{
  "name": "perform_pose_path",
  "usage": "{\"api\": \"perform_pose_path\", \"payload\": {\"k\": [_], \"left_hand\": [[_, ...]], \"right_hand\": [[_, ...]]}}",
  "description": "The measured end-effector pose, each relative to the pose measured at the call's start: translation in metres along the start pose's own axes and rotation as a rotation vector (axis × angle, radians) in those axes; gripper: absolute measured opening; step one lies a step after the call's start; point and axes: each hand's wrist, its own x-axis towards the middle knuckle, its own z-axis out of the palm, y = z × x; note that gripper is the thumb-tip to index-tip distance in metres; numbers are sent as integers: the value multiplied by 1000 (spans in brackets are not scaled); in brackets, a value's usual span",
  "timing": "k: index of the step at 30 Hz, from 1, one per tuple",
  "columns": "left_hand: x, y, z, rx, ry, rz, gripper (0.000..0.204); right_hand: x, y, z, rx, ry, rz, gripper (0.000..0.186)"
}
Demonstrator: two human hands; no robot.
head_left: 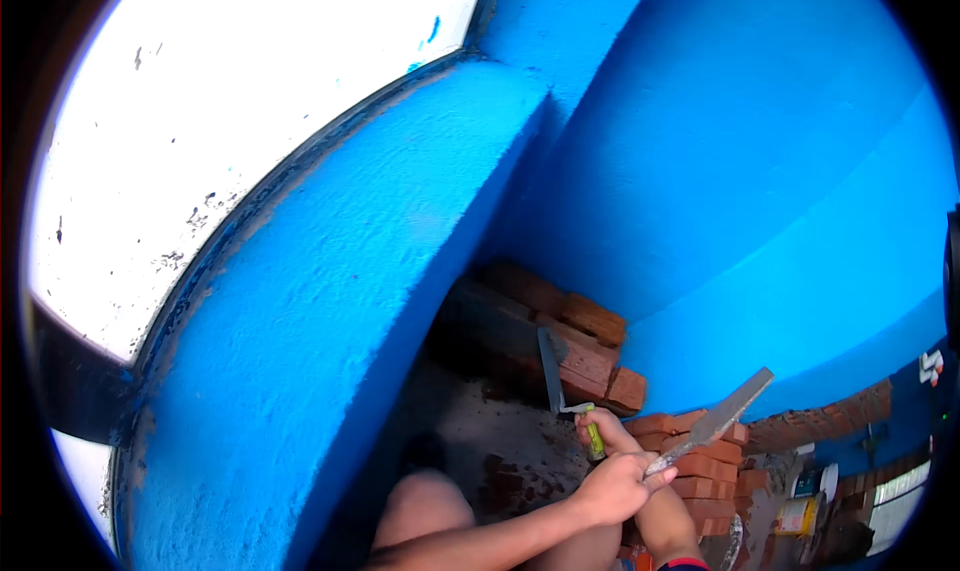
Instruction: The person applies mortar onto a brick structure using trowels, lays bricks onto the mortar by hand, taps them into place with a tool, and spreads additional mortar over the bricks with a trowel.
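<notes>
My right hand (603,429) is closed around the yellow-green handle (596,439) of a trowel. The trowel's narrow grey blade (550,369) points away, beside a low course of red bricks (585,366) with grey mortar on it. Crossing over my right wrist, my left hand (615,489) grips the near end of a long flat grey bar-like tool (715,421). That tool slants up to the right, above a stack of bricks (705,471). Its exact kind cannot be made out.
A blue wall (740,171) rises behind the bricks. To the left runs a thick blue ledge (330,251) beside a white pane (230,101). My bent knee (425,506) is low in view. A yellow-and-white bucket (797,516) stands at the lower right.
</notes>
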Motion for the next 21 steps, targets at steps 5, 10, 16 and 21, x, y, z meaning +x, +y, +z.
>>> {"api": "perform_pose_path", "payload": {"k": [5,10,16,21], "left_hand": [[-5,1,6,-51,7,9,31],[5,14,3,-45,55,-150,28],[-7,23,-22,-84,504,-171,46],[-8,-4,-40,-156,491,-61,47]], "right_hand": [[-37,5,-30,116,-97,57,13],[-196,5,-43,210,163,-259,11],[-426,81,-74,285,875,-448,45],[-512,198,-138,-50,1402,133,41]]}}
